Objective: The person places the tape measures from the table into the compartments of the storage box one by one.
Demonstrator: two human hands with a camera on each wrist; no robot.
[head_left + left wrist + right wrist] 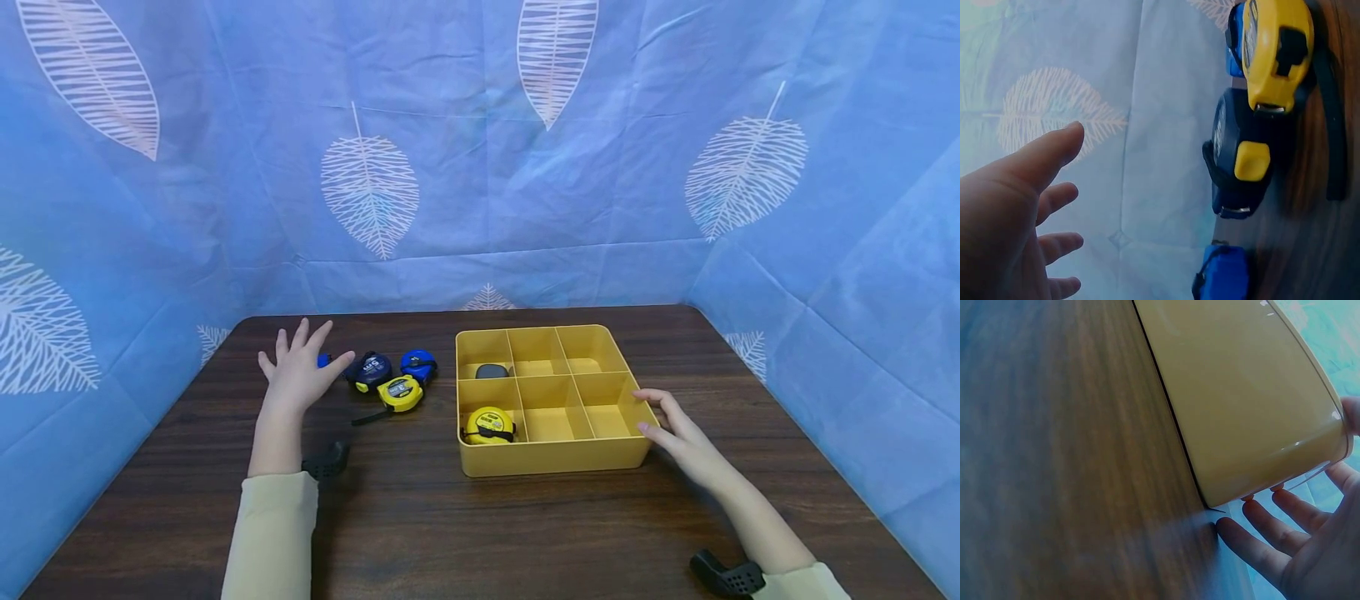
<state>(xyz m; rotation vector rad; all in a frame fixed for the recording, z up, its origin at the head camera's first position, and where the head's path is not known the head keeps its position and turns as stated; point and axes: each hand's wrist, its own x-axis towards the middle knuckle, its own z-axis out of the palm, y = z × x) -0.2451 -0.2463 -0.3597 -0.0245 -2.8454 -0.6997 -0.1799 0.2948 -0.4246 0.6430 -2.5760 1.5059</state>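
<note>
My left hand (296, 371) is raised over the left of the table, fingers spread, holding nothing. Close by lie a navy tape measure (371, 372), a yellow tape measure (402, 393) with a black strap, and a blue tape measure (418, 365). Another blue tape measure (1225, 275) is mostly hidden behind the hand in the head view. My right hand (678, 437) holds the right side of a yellow six-compartment box (555, 458), thumb over the rim near the front corner, fingers at the outer wall. Its front-left compartment contains a yellow tape measure (489, 426); the back-left one contains a dark grey object (492, 371).
The dark wooden table (420, 533) ends at a blue leaf-print cloth (465, 183) hanging behind it and along both sides. Black wrist devices sit on both forearms, the left one (326, 460) close above the tabletop.
</note>
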